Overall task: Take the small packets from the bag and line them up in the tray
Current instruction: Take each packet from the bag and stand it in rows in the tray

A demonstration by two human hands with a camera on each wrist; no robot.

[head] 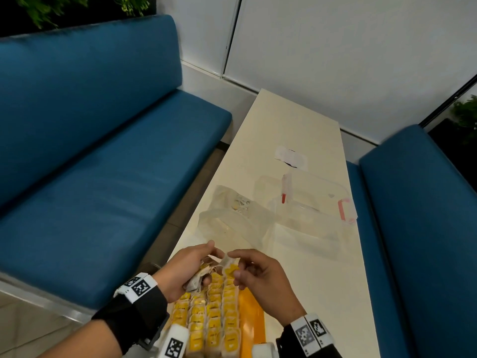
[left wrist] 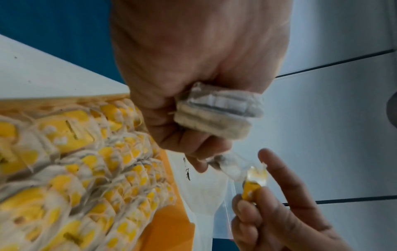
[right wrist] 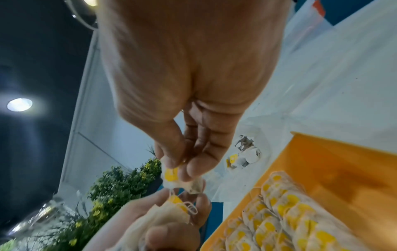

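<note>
Left hand (head: 184, 272) is closed around a small stack of packets (left wrist: 217, 112). Right hand (head: 260, 276) pinches one packet (right wrist: 171, 175) by its yellow tag between thumb and fingertip, other fingers loose, drawing it off the stack; the packets' strings look tangled. Both hands hover just above the far end of the orange tray (head: 251, 313), where rows of packets (head: 214, 321) already lie. Beyond the hands, on the bench (head: 322, 280), lies the clear bag (head: 237, 220), nearly emptied. Advice: free the string before pulling, then lay the packet tag-up, overlapping the last one in its row.
</note>
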